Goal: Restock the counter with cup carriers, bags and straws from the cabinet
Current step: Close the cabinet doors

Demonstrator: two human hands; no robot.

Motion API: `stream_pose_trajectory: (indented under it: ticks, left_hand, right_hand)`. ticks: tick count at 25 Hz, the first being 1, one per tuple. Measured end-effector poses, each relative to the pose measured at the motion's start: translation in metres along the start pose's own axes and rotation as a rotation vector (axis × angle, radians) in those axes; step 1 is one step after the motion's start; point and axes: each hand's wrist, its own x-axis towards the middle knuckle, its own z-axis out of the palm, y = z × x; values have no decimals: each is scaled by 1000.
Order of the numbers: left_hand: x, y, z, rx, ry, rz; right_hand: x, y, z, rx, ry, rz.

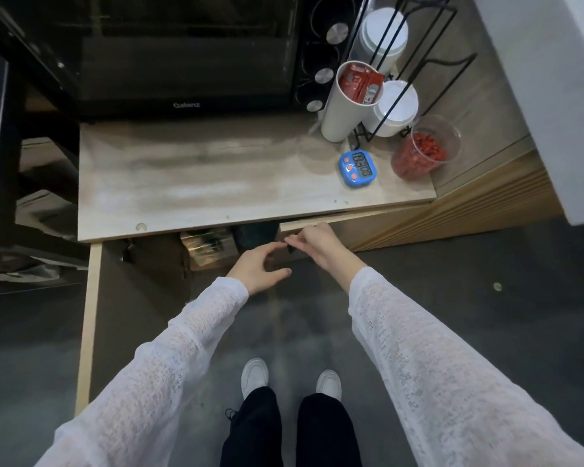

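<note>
Head view looks straight down at a wooden counter (182, 183) with the cabinet underneath. The left cabinet door (88, 325) is swung fully open, its long edge running from the counter toward the person. The right cabinet door (321, 224) is only slightly ajar, its top edge lying along the counter front, left to right.

Right hand (314, 242) is on the right door's top left corner, fingers curled over the edge and pinching a small dark handle (290, 247). Left hand (258, 266) is just left of and below it, fingers loosely bent, holding nothing; fingertips nearly meet the right hand's; contact cannot be told.

Inside the cabinet, left of both hands, sits a cardboard box (209, 249) of dark-wrapped items; whether these are straws cannot be told.

On the counter: a black Galanz oven (182, 62) at the back, a blue digital timer (358, 168), a tall white cup of red sachets (351, 102), a clear cup of red bits (422, 151), and a black wire rack (415, 62) with 2 stacks of white lids (397, 107).

White shoes (255, 374) stand on the grey floor.
</note>
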Motion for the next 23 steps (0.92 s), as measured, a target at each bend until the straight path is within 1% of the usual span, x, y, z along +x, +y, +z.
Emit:
stream_pose_trajectory:
  ticks: [3, 6, 9, 11, 14, 18, 21, 23]
  left_hand:
    - [-8, -6, -4, -14, 25, -10]
    - [-22, -9, -8, -11, 61, -11]
    - [-39, -13, -14, -24, 140, -6]
    - [-54, -13, -17, -23, 217, -6]
    - [-82, -18, -23, -41, 359, -19]
    - [-134, -43, -38, -32, 620, -94]
    - [-172, -70, -44, 31, 791, -201]
    - [-195, -94, -43, 56, 820, -335]
  right_hand:
    - [1, 1, 5, -15, -53, -55]
    - [-2, 7, 7, -44, -59, -82]
    - [-16, 18, 15, -121, -64, -81]
    - [-26, 30, 26, -214, -104, -77]
    - [-44, 50, 47, -351, -228, -52]
    - [-68, 84, 77, -541, -348, -49]
    - [-82, 111, 99, -657, -399, -39]
    - [-90, 128, 113, -712, -430, -26]
